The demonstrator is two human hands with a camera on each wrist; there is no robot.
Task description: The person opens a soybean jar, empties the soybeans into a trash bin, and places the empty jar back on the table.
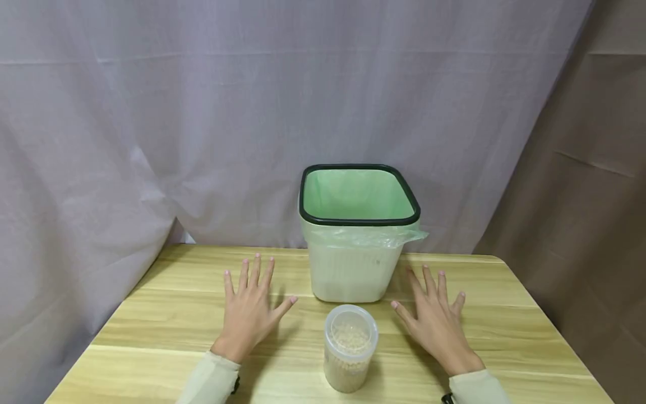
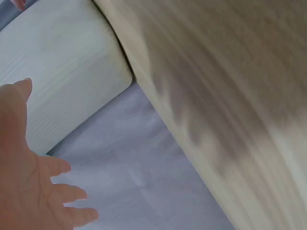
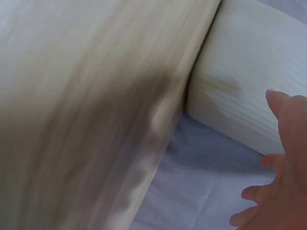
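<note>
On the pale wooden counter (image 1: 166, 331), both hands lay flat, fingers released, left hand (image 1: 249, 311) and right hand (image 1: 436, 325) flanking a clear lidded jar of beans (image 1: 350, 348); nothing yet begun, grasping it seemingly next.

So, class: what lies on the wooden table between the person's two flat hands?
In the head view, a clear lidded plastic jar of pale grains stands between the left hand and right hand, touching neither.

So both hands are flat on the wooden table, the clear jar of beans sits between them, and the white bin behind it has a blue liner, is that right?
Not quite: the liner is green, not blue, as the head view shows. The rest holds: the left hand and right hand lie flat on the wooden table, the clear jar of beans sits between them, and the white bin stands behind it.
</note>
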